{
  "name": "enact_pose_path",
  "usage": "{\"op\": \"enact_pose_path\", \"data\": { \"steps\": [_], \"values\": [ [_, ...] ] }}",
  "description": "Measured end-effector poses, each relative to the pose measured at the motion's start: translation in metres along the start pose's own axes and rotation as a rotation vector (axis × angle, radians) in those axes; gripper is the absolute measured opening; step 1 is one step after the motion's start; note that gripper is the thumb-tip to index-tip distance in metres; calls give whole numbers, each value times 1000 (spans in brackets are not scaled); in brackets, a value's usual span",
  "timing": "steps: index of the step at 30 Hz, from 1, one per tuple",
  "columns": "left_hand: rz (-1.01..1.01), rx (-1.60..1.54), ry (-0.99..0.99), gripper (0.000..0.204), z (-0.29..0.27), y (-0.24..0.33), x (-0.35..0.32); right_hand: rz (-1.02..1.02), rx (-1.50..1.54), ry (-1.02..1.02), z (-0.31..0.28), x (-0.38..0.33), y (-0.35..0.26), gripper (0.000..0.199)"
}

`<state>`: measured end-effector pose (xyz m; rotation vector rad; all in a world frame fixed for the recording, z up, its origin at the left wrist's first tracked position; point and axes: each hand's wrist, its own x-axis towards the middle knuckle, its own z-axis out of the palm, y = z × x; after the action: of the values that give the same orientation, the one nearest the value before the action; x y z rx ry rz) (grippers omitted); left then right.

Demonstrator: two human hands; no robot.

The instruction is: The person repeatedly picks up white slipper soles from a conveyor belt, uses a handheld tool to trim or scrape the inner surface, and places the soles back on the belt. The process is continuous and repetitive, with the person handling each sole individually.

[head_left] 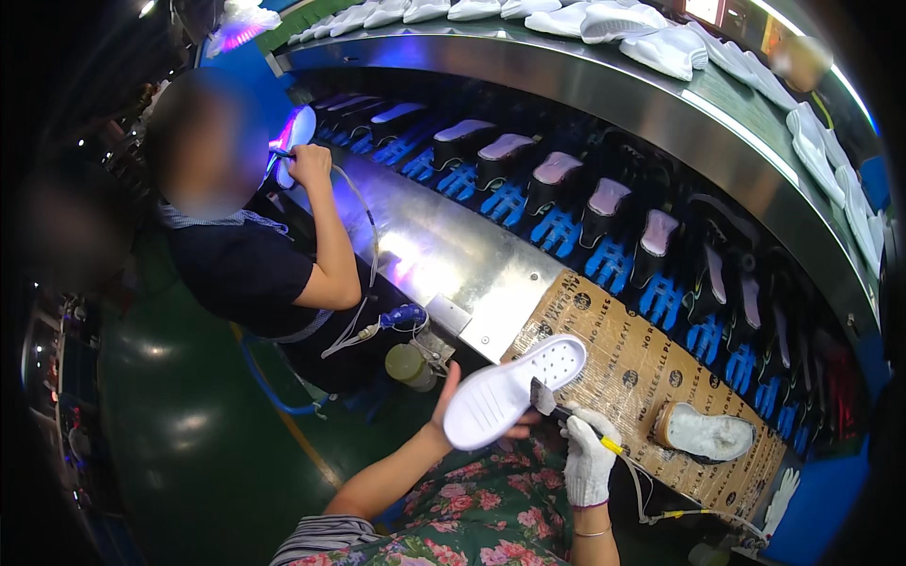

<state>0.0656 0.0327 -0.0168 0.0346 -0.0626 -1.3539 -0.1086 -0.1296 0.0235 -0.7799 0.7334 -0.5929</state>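
Observation:
My bare left hand (444, 407) is closed around a white shoe sole (483, 407), thumb at its near left edge and fingers partly hidden underneath. The sole tilts up toward me, with small holes at its far end and thin grooves at the near end. In a white knit glove, my right hand (589, 455) grips a brush (564, 412) with a dark handle and a thin tube running from it. The bristles lie over the sole's right edge near its middle; whether they touch it I cannot tell.
A tan-rimmed container (670, 426) with white contents stands on printed brown sheeting (623, 382). Beyond runs a line of upturned shoes (604, 203) among blue holders (557, 232). White soles (661, 55) lie on the upper belt. A co-worker (255, 264) at left brushes another sole.

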Motion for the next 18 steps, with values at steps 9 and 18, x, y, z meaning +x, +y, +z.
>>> {"op": "enact_pose_path", "data": {
  "steps": [9, 18],
  "values": [
    [-7, 64, 275, 84, -8, -61, -1, -591, -508, -240, 24, -13, -45, 18],
    [135, -136, 102, 94, 2, -91, 25, -1079, -933, -414, 38, -5, -104, 33]
  ]
}}
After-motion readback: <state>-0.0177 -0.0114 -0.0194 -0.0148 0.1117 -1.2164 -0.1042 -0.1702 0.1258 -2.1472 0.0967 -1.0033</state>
